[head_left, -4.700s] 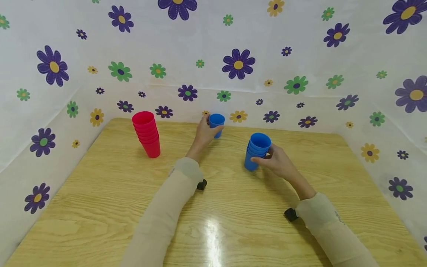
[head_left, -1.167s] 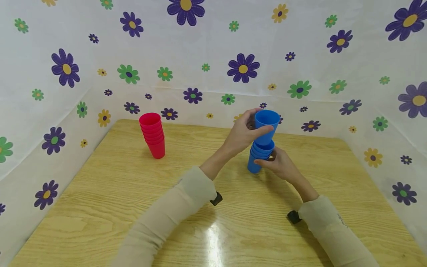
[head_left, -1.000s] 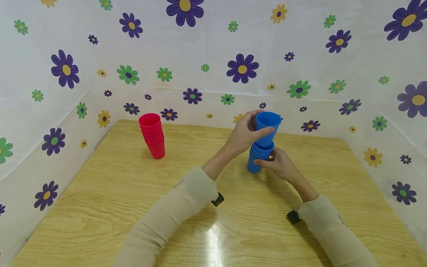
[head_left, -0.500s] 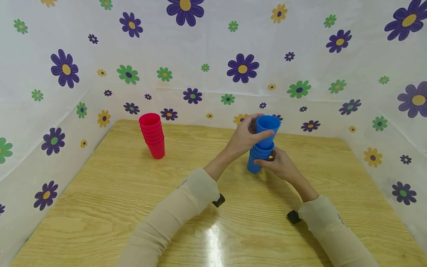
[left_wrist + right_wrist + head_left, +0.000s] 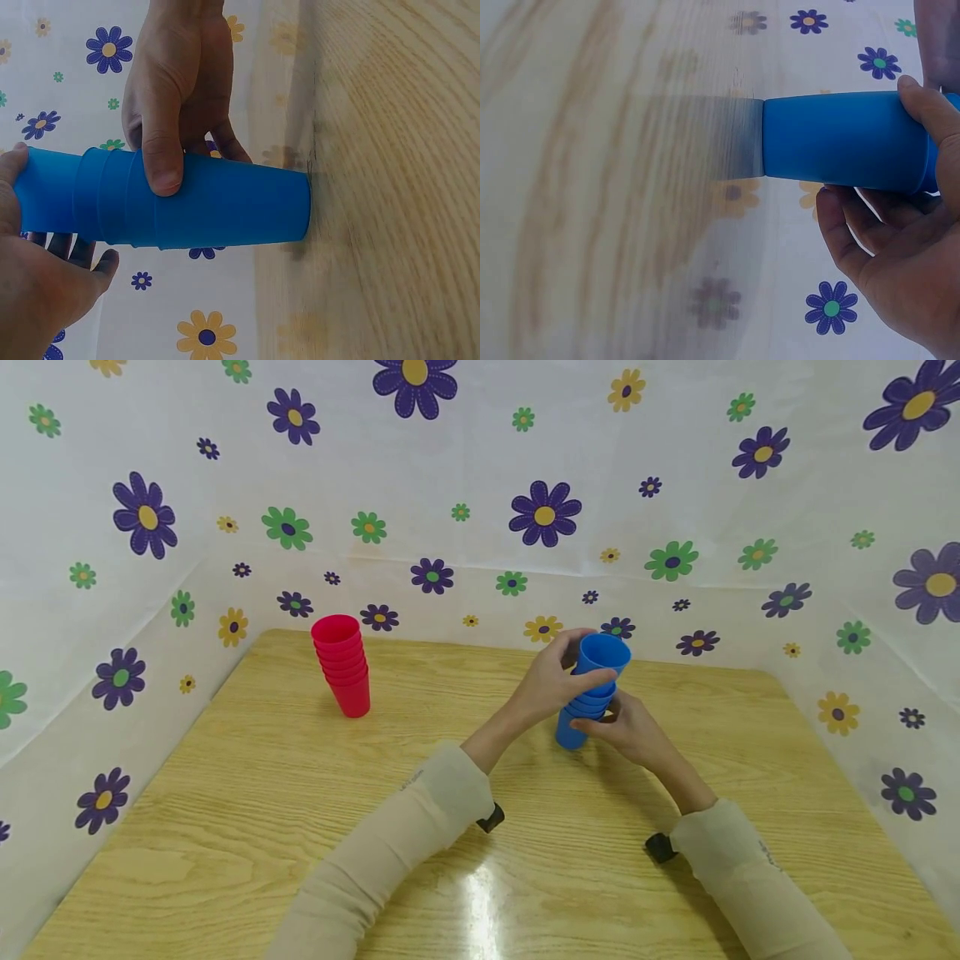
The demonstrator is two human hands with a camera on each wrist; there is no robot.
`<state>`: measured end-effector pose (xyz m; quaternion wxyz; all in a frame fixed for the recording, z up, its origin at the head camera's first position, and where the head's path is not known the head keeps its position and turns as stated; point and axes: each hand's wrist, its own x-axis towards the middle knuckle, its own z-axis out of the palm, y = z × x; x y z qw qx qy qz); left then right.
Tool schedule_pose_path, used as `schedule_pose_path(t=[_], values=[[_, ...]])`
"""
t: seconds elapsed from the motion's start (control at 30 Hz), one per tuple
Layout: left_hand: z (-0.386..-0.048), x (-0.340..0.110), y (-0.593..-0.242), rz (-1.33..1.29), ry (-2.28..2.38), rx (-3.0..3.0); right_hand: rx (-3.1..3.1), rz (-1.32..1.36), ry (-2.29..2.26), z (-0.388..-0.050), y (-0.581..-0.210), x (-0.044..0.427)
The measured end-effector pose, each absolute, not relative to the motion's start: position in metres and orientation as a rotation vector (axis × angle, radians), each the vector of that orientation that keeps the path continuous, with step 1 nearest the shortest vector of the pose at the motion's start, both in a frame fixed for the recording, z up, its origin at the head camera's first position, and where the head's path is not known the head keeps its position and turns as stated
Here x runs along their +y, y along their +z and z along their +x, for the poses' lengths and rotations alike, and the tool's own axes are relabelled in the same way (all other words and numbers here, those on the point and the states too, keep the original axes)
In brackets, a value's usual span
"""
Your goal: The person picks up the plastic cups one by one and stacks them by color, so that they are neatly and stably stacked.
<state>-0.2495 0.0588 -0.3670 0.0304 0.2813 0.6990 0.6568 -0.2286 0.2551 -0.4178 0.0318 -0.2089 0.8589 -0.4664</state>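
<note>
A blue cup [image 5: 604,653] is gripped near its rim by my left hand [image 5: 546,687], its lower part inside the top of a stack of blue cups [image 5: 572,733]. That stack stands upright on the wooden table. Around its side, thumb in front, curls my right hand [image 5: 637,735]. Seen from the left wrist, the upper cup [image 5: 49,191] sticks out past the stacked rims. The right wrist view shows the lowest cup [image 5: 840,142], its base on the tabletop, with the right hand [image 5: 907,270] holding it close to the rim.
At the left of the table [image 5: 262,818] stands a stack of red cups [image 5: 351,692], several nested together. A white sheet with printed flowers [image 5: 442,460] rises behind the table and along both sides.
My left hand brought a blue cup from the back of the table to above the blue stack, then lowered it into the top. My right hand has kept its hold on the stack.
</note>
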Motion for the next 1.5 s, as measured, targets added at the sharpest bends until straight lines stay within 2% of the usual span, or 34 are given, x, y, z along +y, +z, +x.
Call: schedule_pose_path(t=[0.73, 1.07, 1.3, 1.5], values=[[-0.257, 0.023, -0.389, 0.804, 1.954, 2.358, 2.652, -0.628, -1.451, -0.23, -0.413, 0.246], [-0.253, -0.015, -0.386, 0.855, 1.641, 2.634, 2.648, -0.692, -1.457, -0.225, -0.406, 0.255], [-0.246, -0.051, -0.376, 0.838, 1.358, 2.831, 2.776, -0.693, -1.273, -0.214, -0.394, 0.271], [-0.24, -0.079, -0.37, 0.829, 1.074, 3.002, 2.953, -0.831, -1.149, -0.215, -0.394, 0.281]])
